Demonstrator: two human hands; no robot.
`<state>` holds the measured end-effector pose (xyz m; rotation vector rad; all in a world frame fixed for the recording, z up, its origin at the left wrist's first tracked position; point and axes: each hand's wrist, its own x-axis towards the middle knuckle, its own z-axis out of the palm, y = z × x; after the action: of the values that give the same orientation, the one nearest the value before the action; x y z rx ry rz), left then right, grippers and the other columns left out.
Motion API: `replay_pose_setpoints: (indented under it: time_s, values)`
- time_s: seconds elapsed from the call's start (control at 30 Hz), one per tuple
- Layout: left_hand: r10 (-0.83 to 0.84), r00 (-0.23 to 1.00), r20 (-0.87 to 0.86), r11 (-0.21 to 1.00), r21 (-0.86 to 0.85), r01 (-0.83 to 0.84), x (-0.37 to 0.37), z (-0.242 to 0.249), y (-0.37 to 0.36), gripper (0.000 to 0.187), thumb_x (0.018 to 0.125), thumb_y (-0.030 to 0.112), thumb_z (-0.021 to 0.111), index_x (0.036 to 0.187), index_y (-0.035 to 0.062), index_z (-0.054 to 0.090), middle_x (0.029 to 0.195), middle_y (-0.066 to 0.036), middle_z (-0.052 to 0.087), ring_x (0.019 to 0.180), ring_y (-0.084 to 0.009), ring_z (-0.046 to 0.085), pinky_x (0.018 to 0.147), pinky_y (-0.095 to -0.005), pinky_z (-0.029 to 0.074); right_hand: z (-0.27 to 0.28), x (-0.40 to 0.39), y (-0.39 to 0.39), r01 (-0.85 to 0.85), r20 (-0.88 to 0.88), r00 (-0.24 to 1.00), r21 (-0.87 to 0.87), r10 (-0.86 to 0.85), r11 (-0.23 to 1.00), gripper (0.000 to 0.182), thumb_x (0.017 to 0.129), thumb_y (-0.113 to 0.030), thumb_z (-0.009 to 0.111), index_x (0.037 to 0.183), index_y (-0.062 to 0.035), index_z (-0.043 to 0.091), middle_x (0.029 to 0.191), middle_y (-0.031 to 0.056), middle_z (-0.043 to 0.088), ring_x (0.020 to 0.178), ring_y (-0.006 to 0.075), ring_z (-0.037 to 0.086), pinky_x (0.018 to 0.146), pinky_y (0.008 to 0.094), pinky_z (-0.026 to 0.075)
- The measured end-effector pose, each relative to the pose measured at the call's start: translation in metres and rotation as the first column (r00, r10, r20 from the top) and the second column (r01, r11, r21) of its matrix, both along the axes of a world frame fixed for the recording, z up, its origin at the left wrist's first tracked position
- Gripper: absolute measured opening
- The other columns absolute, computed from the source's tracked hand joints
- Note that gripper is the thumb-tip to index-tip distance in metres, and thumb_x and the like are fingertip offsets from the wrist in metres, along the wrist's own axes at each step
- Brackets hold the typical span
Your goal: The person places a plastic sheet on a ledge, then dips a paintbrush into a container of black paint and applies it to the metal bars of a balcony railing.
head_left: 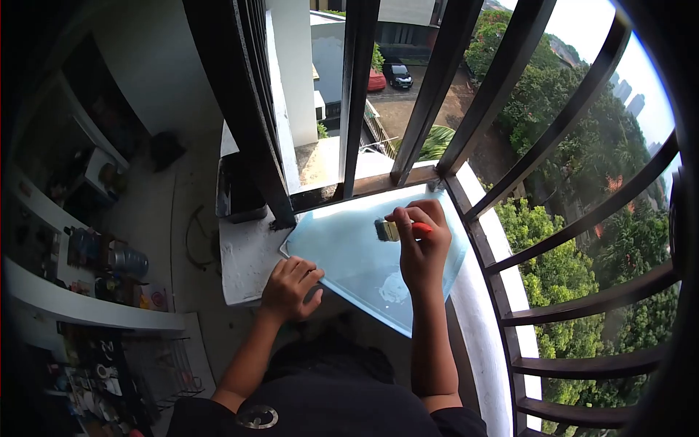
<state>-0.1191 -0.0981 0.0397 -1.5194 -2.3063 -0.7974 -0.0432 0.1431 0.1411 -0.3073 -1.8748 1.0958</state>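
Observation:
A light blue tray or panel (342,255) with a raised edge lies on the white ledge in the corner of the railing. My right hand (422,240) is closed around a paintbrush (386,231) with a red handle, its dark bristles pointing left over the blue surface. Whether the bristles touch it I cannot tell. A whitish patch (394,288) shows on the blue surface near my right wrist. My left hand (293,287) rests at the near left edge of the blue piece, fingers spread over the rim and ledge.
Dark metal bars (354,95) rise behind and curve round the right side. A dark container (240,188) stands on the white ledge (244,258) at left. Household items and a wire rack (164,368) are lower left. Trees and parked cars lie beyond the bars.

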Motion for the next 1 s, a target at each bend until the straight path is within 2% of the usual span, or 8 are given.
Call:
replay_pose_setpoints:
  time_s: [0.13, 0.27, 0.33, 0.4, 0.53, 0.6, 0.73, 1.0]
  values:
    - [-0.010, 1.000, -0.011, 1.000, -0.013, 0.009, 0.000, 0.003, -0.002, 0.033, 0.076, 0.023, 0.071, 0.104, 0.0077, 0.066, 0.102, -0.008, 0.060, 0.097, -0.0267, 0.058, 0.082, -0.0407, 0.048, 0.003, 0.005, -0.003, -0.018, 0.158, 0.987, 0.262, -0.024, 0.965, 0.025, 0.088, -0.024, 0.076, 0.081, -0.0010, 0.071, 0.083, 0.0120, 0.058, 0.064, 0.0290, 0.055, 0.063, 0.0375, 0.045]
    - [-0.006, 1.000, -0.013, 1.000, -0.006, 0.006, 0.001, 0.003, -0.003, 0.033, 0.076, 0.023, 0.071, 0.105, 0.0076, 0.067, 0.101, -0.007, 0.060, 0.097, -0.0261, 0.058, 0.081, -0.0401, 0.048, 0.015, 0.012, -0.007, -0.042, 0.227, 0.973, 0.045, 0.030, 0.998, 0.028, 0.094, -0.024, 0.069, 0.082, 0.0012, 0.069, 0.072, 0.0106, 0.057, 0.066, 0.0252, 0.058, 0.065, 0.0336, 0.045]
    - [-0.001, 1.000, -0.010, 1.000, -0.002, 0.001, 0.001, 0.004, -0.003, 0.033, 0.076, 0.023, 0.071, 0.105, 0.0076, 0.067, 0.101, -0.007, 0.060, 0.097, -0.0259, 0.058, 0.081, -0.0399, 0.048, 0.018, 0.011, -0.010, 0.054, 0.016, 0.998, -0.034, -0.054, 0.998, 0.030, 0.097, -0.023, 0.065, 0.082, 0.0032, 0.068, 0.071, 0.0092, 0.057, 0.068, 0.0193, 0.059, 0.064, 0.0324, 0.046]
    - [0.001, 1.000, -0.010, 1.000, 0.002, -0.001, 0.001, 0.004, -0.003, 0.033, 0.076, 0.023, 0.071, 0.105, 0.0075, 0.067, 0.101, -0.006, 0.060, 0.097, -0.0256, 0.058, 0.080, -0.0398, 0.048, 0.020, 0.013, -0.014, 0.061, -0.235, 0.968, -0.096, -0.082, 0.994, 0.035, 0.104, -0.027, 0.057, 0.084, 0.0013, 0.059, 0.092, 0.0098, 0.058, 0.072, 0.0141, 0.060, 0.062, 0.0264, 0.047]
    - [0.003, 1.000, -0.012, 1.000, 0.008, -0.003, 0.000, 0.003, -0.004, 0.033, 0.075, 0.021, 0.072, 0.104, 0.0073, 0.067, 0.102, -0.006, 0.060, 0.097, -0.0250, 0.058, 0.080, -0.0393, 0.048, 0.027, 0.014, -0.028, 0.106, -0.402, 0.902, -0.153, -0.160, 0.982, 0.027, 0.095, -0.013, 0.071, 0.093, -0.0078, 0.044, 0.106, 0.0082, 0.051, 0.085, 0.0092, 0.061, 0.047, 0.0197, 0.049]
    - [0.004, 1.000, -0.009, 1.000, 0.014, -0.004, 0.001, 0.002, -0.004, 0.033, 0.075, 0.021, 0.073, 0.104, 0.0072, 0.067, 0.102, -0.006, 0.060, 0.097, -0.0248, 0.058, 0.080, -0.0392, 0.048, 0.029, 0.013, -0.027, 0.312, -0.414, 0.890, 0.252, -0.190, 0.916, 0.034, 0.087, -0.006, 0.079, 0.091, -0.0099, 0.045, 0.108, 0.0080, 0.047, 0.083, 0.0111, 0.060, 0.053, 0.0223, 0.056]
    - [0.005, 1.000, -0.003, 0.999, 0.050, -0.005, 0.000, 0.000, -0.003, 0.029, 0.075, 0.022, 0.069, 0.100, 0.0082, 0.068, 0.098, -0.007, 0.061, 0.094, -0.0269, 0.059, 0.079, -0.0407, 0.048, 0.033, -0.001, -0.024, 0.323, -0.504, 0.863, 0.599, 0.032, 0.733, 0.038, 0.072, 0.007, 0.085, 0.088, -0.0083, 0.054, 0.097, 0.0117, 0.061, 0.065, 0.0176, 0.065, 0.052, 0.0290, 0.055]
    - [0.005, 1.000, 0.002, 0.999, 0.052, -0.005, 0.000, 0.002, -0.003, 0.028, 0.075, 0.022, 0.069, 0.100, 0.0082, 0.067, 0.097, -0.007, 0.060, 0.092, -0.0267, 0.059, 0.078, -0.0406, 0.048, 0.048, -0.034, 0.011, 0.189, -0.394, 0.829, 0.865, 0.397, 0.465, 0.048, 0.064, 0.021, 0.077, 0.067, -0.0113, 0.041, 0.087, 0.0113, 0.055, 0.055, 0.0221, 0.065, 0.040, 0.0285, 0.048]
